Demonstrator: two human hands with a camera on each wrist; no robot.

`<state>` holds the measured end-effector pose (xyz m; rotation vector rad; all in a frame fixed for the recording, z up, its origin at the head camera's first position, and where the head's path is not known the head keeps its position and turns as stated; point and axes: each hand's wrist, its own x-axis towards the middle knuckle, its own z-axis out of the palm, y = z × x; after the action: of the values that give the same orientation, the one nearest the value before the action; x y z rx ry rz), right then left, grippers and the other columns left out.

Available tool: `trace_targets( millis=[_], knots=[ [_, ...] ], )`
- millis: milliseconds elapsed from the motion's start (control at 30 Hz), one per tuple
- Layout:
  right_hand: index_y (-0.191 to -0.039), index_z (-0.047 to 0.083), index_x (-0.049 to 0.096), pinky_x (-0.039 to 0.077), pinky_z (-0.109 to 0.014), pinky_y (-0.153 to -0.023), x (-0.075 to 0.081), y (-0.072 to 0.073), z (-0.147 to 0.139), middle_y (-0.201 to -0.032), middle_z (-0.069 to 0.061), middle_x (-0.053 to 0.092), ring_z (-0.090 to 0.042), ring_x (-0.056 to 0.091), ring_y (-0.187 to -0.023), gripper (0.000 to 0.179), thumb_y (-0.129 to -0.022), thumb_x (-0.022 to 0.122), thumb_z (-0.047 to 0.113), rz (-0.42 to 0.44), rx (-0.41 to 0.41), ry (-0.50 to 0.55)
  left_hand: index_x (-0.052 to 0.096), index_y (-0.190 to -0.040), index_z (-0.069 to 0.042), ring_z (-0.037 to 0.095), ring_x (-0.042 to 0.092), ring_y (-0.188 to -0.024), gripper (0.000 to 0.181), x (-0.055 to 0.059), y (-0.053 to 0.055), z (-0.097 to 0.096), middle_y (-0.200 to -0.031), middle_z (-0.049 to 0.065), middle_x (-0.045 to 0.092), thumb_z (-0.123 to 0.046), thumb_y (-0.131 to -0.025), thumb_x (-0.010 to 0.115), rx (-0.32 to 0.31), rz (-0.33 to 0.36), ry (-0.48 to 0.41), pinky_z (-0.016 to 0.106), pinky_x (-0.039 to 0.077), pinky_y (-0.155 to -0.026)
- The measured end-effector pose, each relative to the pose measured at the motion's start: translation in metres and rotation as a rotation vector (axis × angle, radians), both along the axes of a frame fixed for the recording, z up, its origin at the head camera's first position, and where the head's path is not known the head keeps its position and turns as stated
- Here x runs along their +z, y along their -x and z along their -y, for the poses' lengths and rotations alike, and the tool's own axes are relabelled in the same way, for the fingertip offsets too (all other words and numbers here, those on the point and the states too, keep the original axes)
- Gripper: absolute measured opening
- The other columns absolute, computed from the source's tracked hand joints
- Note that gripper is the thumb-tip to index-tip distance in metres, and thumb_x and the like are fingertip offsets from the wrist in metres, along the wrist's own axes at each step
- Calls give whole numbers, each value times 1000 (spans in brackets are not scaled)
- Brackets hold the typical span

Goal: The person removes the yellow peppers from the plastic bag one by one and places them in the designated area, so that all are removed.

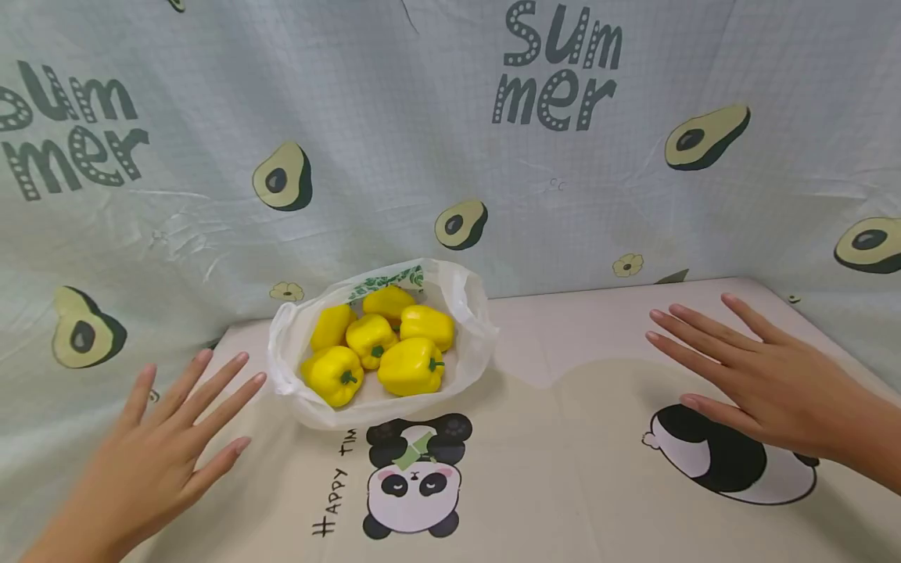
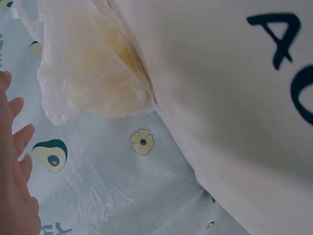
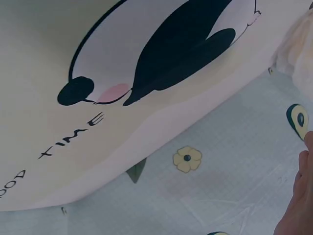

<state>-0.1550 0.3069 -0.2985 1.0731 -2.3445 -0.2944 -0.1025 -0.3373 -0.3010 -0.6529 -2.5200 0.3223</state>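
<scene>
A white plastic bag (image 1: pixel 461 375) stands with its mouth spread wide on the table, left of centre. Inside it lie several yellow bell peppers (image 1: pixel 411 366) with green stems. My left hand (image 1: pixel 158 450), fingers straight and spread, hovers to the left of the bag and holds nothing. Far to the right, over the printed panda, my right hand (image 1: pixel 767 379) is also held flat with its fingers extended, away from the bag. The left wrist view shows the bag's side (image 2: pixel 93 63) with yellow faintly showing through, and the left fingers (image 2: pixel 22 139) at the edge.
The table (image 1: pixel 563 485) wears a beige and pink cover printed with pandas and lettering. Behind and around it hangs a pale blue-grey cloth (image 1: pixel 380 156) with avocado and "summer" prints, close behind the bag. The table's back edge runs just past the bag.
</scene>
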Motion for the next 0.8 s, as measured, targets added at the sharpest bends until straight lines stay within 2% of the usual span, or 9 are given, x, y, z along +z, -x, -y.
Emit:
trace_targets(
  millis=[67, 167, 333, 500, 600, 667, 800],
  knots=[
    [-161, 18, 31, 2, -51, -124, 0, 1, 2, -168, -5, 24, -19, 12, -156, 73, -104, 31, 64, 3, 7, 6, 24, -162, -36, 24, 4, -157, 65, 0, 3, -3, -170, -5, 16, -64, -104, 29, -46, -17, -44, 60, -4, -121],
    [-159, 15, 34, 3, -48, -125, 0, 3, 6, -167, -6, 27, -19, 14, -156, 72, -105, 31, 62, 9, 27, 20, 30, -160, -34, 26, 7, -157, 63, -1, 8, -7, -169, -4, 20, -57, -103, 42, -71, 2, -127, 61, -4, -121],
    [-159, 11, 34, 1, -38, -125, 1, 7, 15, -167, -7, 27, -18, 14, -156, 72, -103, 47, 55, 61, 56, 35, 39, -157, -26, 29, 14, -156, 64, -6, 15, -14, -166, 1, 29, -38, -98, 60, -102, 54, -303, 65, -2, -120],
    [-160, 7, 30, 0, -33, -125, 0, 11, 24, -167, -10, 25, -19, 13, -156, 73, -103, 51, 50, 96, 99, 39, 39, -158, -24, 31, 16, -155, 67, -12, 24, -23, -166, 3, 30, -23, -96, 65, -134, 146, -507, 64, -3, -120],
    [-160, 6, 28, 0, -30, -124, -1, 14, 31, -167, -11, 24, -18, 11, -156, 73, -104, 50, 49, 105, 123, 39, 37, -158, -22, 24, 12, -156, 70, -13, 28, -29, -167, 3, 27, -15, -96, 67, -165, 224, -637, 62, -2, -121],
    [-160, 6, 28, 1, -28, -124, -2, 15, 36, -167, -12, 25, -17, 10, -156, 73, -104, 52, 47, 114, 138, 46, 35, -159, -23, 15, 9, -156, 72, -13, 30, -32, -168, 2, 24, -12, -96, 67, -173, 263, -697, 64, 2, -121],
    [-159, 5, 29, 2, -25, -123, -3, 19, 45, -166, -12, 27, -17, 12, -156, 71, -105, 53, 44, 129, 161, 59, 32, -160, -25, 8, 10, -154, 75, -11, 35, -36, -169, -1, 20, -12, -96, 68, -166, 312, -750, 70, 13, -116]
  ],
)
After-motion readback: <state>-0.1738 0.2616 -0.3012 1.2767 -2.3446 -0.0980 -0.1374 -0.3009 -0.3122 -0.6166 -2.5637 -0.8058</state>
